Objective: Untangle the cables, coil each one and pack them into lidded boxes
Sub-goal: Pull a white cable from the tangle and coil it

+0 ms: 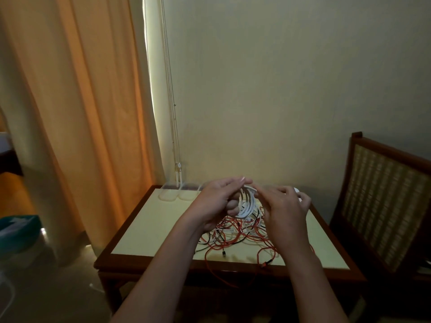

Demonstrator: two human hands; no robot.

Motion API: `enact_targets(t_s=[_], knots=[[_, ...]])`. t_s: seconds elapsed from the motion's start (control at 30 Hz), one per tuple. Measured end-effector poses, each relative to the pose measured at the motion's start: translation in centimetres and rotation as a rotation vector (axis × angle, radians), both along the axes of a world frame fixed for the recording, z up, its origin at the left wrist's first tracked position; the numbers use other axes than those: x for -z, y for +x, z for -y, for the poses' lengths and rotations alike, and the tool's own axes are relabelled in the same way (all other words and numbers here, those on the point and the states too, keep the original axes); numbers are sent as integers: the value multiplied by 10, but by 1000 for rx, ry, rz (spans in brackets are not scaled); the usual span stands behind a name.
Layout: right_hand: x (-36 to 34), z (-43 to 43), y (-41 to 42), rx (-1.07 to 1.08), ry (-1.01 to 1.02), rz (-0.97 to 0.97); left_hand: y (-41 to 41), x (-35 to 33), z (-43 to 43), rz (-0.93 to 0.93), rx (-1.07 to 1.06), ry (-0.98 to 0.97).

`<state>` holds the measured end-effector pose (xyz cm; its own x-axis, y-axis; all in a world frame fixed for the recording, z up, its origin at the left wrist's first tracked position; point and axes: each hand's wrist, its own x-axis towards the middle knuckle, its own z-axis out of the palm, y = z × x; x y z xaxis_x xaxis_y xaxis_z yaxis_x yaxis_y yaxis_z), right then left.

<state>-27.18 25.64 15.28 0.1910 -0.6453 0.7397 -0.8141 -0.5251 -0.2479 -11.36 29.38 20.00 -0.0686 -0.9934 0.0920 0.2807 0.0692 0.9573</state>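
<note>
A small wooden table (149, 220) with a pale top is standing against a plain wall (279, 89) in a dim room. Above the middle of the table, the left hand (215, 203) is gripping a white coil (246, 203), its fingers curled through several loops and holding it clear of the tabletop. The right hand (285, 207) is hovering just beside the coil, fingertips reaching toward the top of the loops. Blur is hiding whether it is pinching the strand or only touching it, so I cannot tell.

This looks like the coiling step, with one white cable mostly wound. Under the hands a tangle (235, 236) of orange, white and black cables is lying on the table, one orange loop spilling over its near edge. Next, I'd judge, the loose end needs tucking in and the coil carrying to the clear boxes (177, 194) at the table's far edge.

An orange curtain (93, 113) is hanging left of the table, and a cane-backed chair (384, 201) is sitting to its right.
</note>
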Motion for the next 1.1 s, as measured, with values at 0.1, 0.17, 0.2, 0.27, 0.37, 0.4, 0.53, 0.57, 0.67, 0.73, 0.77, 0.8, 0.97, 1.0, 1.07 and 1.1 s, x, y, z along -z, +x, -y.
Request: enact_targets(t_s=[0.1,0.17,0.2,0.27,0.37,0.4,0.53,0.57,0.67,0.73,0.77,0.8,0.97,1.0,1.07,1.1], knots=[[0,0,2,-24,2,71,0,-1,-2,6,33,6],[-1,-1,3,-95,38,148,-1,-3,-5,11,55,5],[-2,-2,3,-131,45,172,-2,-3,-5,9,69,4],[-5,-3,1,-173,-1,168,-2,-4,-6,6,87,13],[-11,-1,-4,-241,-47,184,0,-2,-5,-42,105,28],[-13,-1,-3,-253,-51,202,1,-1,-4,-71,117,33],[-18,-10,3,-251,160,502,0,-1,-5,-176,188,52],[-19,-11,4,-279,278,611,-1,-2,-5,-193,206,57],[-21,-11,2,-436,626,867,-3,-5,-5,-226,246,80],[-23,-12,0,-546,828,1040,-1,-6,-5,-244,265,90],[-23,-13,0,-600,901,1109,0,-7,-6,-247,271,93],[-23,-13,-1,-651,953,1158,1,-7,-6,-249,274,96],[-23,-15,-2,-785,1119,1258,2,-8,-7,-226,260,92],[-24,-16,-1,-801,1162,1249,1,-9,-7,-199,244,73],[-25,-17,-1,-830,1246,1257,0,-9,-8,-120,197,23],[-25,-18,-1,-839,1269,1272,0,-8,-7,-86,175,0]])
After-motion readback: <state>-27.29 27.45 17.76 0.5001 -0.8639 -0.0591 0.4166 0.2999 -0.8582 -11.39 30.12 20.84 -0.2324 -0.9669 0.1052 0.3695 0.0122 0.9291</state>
